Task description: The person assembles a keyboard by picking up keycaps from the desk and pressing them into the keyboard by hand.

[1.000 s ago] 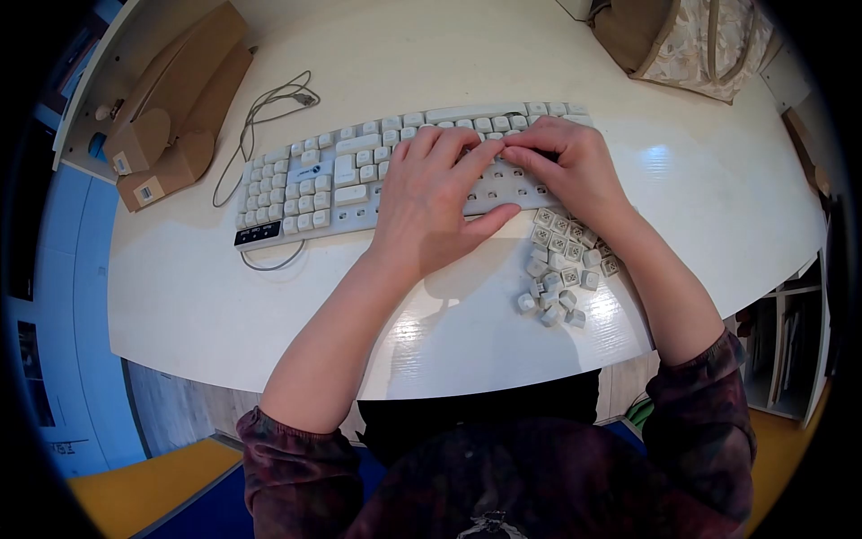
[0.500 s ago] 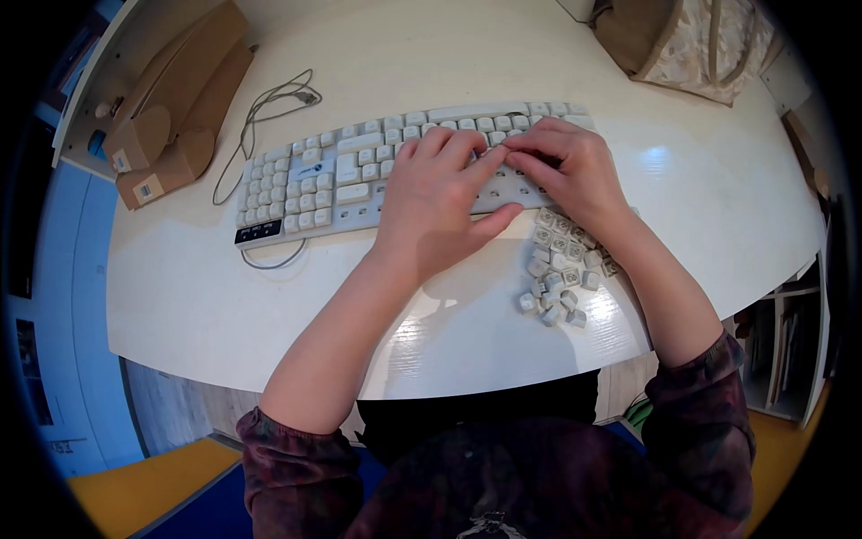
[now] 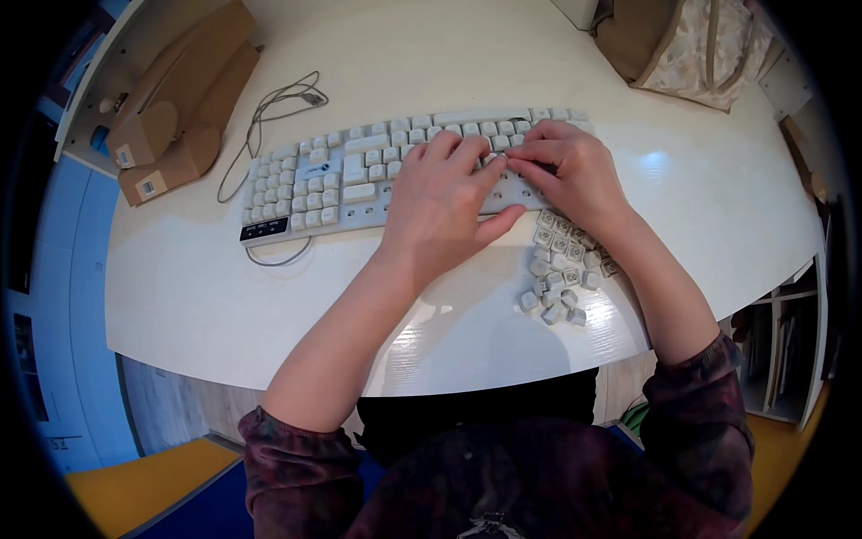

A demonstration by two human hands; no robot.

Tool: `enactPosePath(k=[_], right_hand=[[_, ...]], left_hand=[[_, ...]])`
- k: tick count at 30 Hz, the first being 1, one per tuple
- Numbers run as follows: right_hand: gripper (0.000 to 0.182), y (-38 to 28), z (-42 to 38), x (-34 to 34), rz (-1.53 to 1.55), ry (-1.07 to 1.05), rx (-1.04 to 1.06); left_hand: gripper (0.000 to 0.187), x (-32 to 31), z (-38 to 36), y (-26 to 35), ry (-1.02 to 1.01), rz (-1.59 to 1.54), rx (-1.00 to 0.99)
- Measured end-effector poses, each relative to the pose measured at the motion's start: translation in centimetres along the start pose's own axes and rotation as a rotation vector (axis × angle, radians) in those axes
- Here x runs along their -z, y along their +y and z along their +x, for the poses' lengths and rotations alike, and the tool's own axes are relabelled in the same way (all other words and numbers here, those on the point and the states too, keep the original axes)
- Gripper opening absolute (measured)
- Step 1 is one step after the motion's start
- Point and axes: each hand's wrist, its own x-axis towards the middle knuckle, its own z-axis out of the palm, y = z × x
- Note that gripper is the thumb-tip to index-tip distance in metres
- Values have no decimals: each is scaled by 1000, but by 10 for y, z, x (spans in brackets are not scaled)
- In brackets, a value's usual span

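A white keyboard point(image 3: 316, 166) lies on the desk, turned so its space bar is at the far side; along the near side several key positions are bare. My left hand point(image 3: 440, 198) rests on it, fingers spread and thumb out, with the index fingertip near my right fingertips. My right hand point(image 3: 575, 171) is closed in a pinch over the keyboard's middle right, thumb and index finger on what looks like a small white keycap, mostly hidden by the fingers. Below my right wrist is a pile of loose keycaps point(image 3: 558, 269), some upside down with their undersides showing.
The white desk point(image 3: 206, 305) has a curved front edge close to my body. A cable point(image 3: 260, 117) lies coiled behind the keyboard's left end. Brown cardboard pieces point(image 3: 180, 108) stand at the far left, and a patterned bag point(image 3: 691, 54) at the far right.
The view has shifted slightly, so the keyboard appears a little to the right and lower. Both hands stay at the same spot on the keyboard, with only small finger movement.
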Motion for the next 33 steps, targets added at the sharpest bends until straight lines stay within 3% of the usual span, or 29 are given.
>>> enactPosePath(k=[5,11,14,20,33], right_hand=[[14,0,-1,4,111,-28,-53],[16,-2,2,10,386,88,-170],[16,-1,0,15,448,125,-169],[15,-3,-3,20,420,133,-126],[14,-12,-3,18,401,107,-81]], left_hand=[[41,0,1,1,8,20,-12],[40,3,0,-2,-5,39,4],[38,7,2,-1,63,-30,-122],[32,7,-3,13,-168,-466,-305],[29,10,-5,12,-256,-459,-263]])
